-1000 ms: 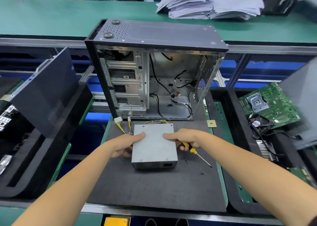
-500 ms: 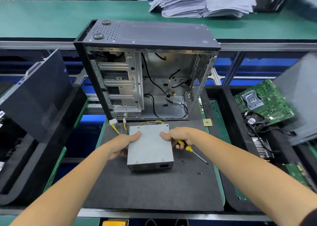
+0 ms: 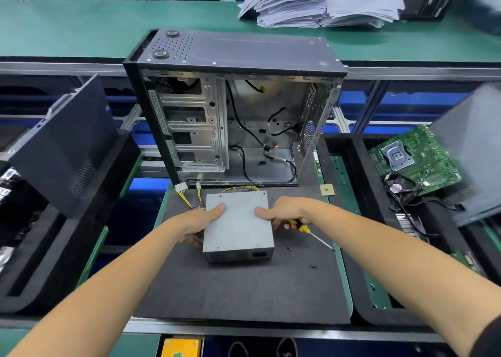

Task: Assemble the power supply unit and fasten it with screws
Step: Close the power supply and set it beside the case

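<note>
We see two bare forearms, uncovered from elbow to wrist. Our left hand (image 3: 199,221) and right hand (image 3: 288,211) wear no gloves, rings or watch that we can make out. A dark sleeve edge (image 3: 488,337) shows at our right arm's lower corner.

Bright, even overhead light, with wide-angle bending at the edges.
We see soft shadows under the grey metal power supply box (image 3: 238,222), a mild sheen on the open black computer case (image 3: 235,58), and smeared blur across the white paper stacks (image 3: 320,3) and far corners.
</note>
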Available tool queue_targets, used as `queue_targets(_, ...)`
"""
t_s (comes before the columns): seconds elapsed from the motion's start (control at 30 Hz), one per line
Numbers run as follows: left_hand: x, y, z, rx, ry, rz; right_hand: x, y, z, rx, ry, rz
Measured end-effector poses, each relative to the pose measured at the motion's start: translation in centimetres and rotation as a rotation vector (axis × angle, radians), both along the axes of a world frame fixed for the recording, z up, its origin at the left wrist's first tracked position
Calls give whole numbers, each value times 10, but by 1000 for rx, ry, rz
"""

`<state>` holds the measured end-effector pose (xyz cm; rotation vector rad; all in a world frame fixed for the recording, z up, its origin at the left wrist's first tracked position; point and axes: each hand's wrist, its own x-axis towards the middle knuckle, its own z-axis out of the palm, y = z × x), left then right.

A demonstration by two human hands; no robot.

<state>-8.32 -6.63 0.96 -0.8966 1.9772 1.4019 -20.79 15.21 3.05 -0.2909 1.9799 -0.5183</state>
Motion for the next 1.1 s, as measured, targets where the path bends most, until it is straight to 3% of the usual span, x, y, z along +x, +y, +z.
queue_targets(0.17, 3, -1, -6, -32, 16, 11, -13, 15, 14, -129, 169, -87)
queue_targets(0.37, 5, 0, -8, 10, 25, 6, -10, 15, -4, 45, 564, 170)
queue_targets(0.5, 5, 0, -5, 0, 3, -3, -8, 16, -27, 111, 662, 305)
queue_targets(0.6, 4, 1, -4, 22, 24, -13, -5, 6, -25, 23, 739, 202)
queue_targets(0.67, 4, 1, -5, 51, 33, 1, 1, -8, -15, -126, 613, -13)
queue_targets(0.8, 5, 4, -9, 138, 74, 66, 13, -30, -13, -225, 5, -322)
queue_targets(1.1, -3, 11, -20, 416, 189, 269, 4, -33, -24, -231, -81, -448)
